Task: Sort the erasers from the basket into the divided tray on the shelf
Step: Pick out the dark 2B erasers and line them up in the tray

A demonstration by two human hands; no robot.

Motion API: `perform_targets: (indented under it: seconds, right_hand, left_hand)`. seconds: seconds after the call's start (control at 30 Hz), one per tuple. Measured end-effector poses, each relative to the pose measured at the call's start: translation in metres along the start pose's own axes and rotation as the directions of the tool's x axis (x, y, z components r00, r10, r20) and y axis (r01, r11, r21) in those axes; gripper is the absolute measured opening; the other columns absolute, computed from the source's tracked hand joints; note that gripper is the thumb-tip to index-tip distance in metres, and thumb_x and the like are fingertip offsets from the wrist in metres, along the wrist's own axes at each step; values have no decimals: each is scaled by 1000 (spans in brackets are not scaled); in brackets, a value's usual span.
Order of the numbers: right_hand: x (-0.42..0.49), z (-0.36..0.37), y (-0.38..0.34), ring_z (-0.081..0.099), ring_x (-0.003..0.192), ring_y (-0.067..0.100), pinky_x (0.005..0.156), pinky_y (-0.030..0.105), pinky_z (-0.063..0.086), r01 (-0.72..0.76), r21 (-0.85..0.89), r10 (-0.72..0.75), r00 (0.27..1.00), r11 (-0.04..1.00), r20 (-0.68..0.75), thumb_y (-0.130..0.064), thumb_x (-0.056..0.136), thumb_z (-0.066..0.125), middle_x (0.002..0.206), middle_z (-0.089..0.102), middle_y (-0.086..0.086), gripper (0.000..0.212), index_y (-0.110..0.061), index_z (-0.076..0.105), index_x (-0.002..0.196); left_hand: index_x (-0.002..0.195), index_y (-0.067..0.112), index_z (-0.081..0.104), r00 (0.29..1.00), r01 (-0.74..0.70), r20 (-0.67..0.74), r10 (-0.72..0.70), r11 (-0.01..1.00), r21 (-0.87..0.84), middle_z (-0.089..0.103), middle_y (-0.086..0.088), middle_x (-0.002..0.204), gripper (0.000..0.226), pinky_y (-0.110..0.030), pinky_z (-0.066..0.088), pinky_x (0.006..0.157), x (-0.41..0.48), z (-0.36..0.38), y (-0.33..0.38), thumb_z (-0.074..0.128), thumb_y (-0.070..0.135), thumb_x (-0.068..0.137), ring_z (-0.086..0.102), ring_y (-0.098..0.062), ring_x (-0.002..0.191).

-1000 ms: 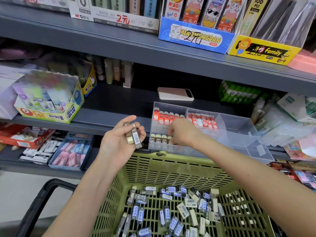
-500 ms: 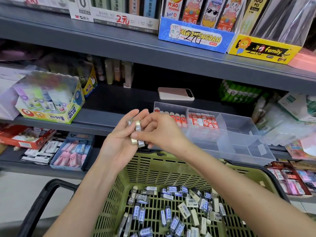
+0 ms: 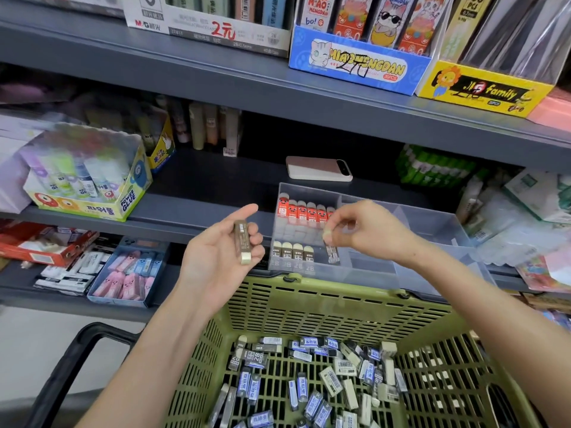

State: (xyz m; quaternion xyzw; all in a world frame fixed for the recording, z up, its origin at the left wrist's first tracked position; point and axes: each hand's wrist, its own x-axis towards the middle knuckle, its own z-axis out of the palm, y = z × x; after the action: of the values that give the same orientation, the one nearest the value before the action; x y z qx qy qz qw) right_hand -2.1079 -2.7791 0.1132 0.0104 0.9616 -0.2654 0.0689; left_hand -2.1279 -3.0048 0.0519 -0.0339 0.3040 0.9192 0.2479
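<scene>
Head view: mid-sort at the shelf (image 3: 185,219). The left hand (image 3: 216,264) cradles a brown eraser (image 3: 242,240) on loosely curled fingers, thumb out. The right hand (image 3: 369,231) pinches a second eraser (image 3: 330,247) by its tip between thumb and forefinger, over the tray's (image 3: 438,225) front-left compartment. A brown row (image 3: 293,252) stands just left of those fingers and a red row (image 3: 301,211) behind. Below both hands, the basket (image 3: 309,307) holds dozens of loose erasers (image 3: 312,384), so most of the sorting appears to remain. Compartments right of the fingers show no erasers that can be made out.

Clear glossy plastic tray (image 3: 432,223), slotted matt green plastic basket (image 3: 324,307), paper-sleeved erasers (image 3: 332,379).
</scene>
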Motion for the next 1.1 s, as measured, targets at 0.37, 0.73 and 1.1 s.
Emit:
perform_targets:
  seconds: [0.37,0.73,1.1]
  right_hand:
    - [4,9,-3,47,100,16,83,28,28,188,-665,-205,977,723,53,-42,84,61,78,52,-6,20,-30,72,95]
    - [2,13,-3,43,98,19,73,29,19,299,-835,-330,932,463,151,-32,94,39,98,64,-5,28,-21,65,95]
    - [-15,32,-62,62,62,10,72,30,54,121,376,-151,987,919,51,-18,74,77,72,67,2,37,-20,56,105]
  left_hand:
    - [95,11,63,987,-148,-30,161,958,246,71,-4,84,14,-21,54,65,-1,-2,-1,56,9,83,67,-12,78]
    - [87,21,70,967,-228,-19,256,890,396,68,8,72,24,-19,53,61,-7,4,-3,72,21,63,64,-4,67]
    - [72,30,73,923,-340,31,383,777,530,70,5,73,20,-19,53,68,-9,8,-13,79,37,54,67,-9,72]
